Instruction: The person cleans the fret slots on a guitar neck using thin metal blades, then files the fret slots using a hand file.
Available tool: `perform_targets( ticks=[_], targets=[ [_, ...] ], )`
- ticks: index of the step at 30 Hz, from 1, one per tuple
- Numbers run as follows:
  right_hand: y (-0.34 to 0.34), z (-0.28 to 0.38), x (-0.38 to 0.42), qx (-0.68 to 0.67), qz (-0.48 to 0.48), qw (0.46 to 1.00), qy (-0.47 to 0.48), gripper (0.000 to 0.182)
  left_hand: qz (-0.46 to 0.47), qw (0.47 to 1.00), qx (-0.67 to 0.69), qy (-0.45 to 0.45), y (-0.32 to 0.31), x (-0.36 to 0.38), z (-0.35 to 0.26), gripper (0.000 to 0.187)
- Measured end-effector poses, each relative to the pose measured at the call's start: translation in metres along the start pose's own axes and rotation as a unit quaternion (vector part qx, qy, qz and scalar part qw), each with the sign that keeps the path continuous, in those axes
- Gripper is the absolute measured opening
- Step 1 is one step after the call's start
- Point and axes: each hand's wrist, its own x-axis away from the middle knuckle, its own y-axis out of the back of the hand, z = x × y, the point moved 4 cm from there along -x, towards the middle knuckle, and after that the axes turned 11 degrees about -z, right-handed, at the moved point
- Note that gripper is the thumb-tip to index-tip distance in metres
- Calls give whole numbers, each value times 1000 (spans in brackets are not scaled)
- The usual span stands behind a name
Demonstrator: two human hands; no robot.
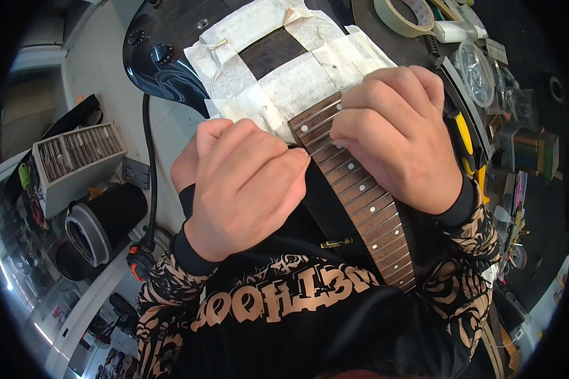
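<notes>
A guitar lies across the view, its dark glossy body (174, 79) at the top and its brown fretboard (376, 222) with metal frets and white dots running down to the right. White masking tape (295, 80) covers the body around a bare dark rectangle. My left hand (243, 183) is curled closed, its fingertips at the fretboard's left edge. Opposite, my right hand (401, 136) is closed over the right side of the fretboard, fingers bent and pressed together. Whatever either hand pinches is hidden by the fingers.
At the upper right sit a roll of tape (403, 14), a round clear container (476, 72) and a yellow-and-black handled tool (463, 140). To the left stand a white box of packed slips (82, 164) and a black cylinder (110, 218). A black cable (150, 170) hangs nearby.
</notes>
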Motion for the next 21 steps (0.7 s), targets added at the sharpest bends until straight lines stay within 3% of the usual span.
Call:
perform_targets(
  ticks=[21],
  targets=[
    [-4,4,-3,24,13,999,39,32,-9,1000,-18,-12,3,6,1,34]
  ],
)
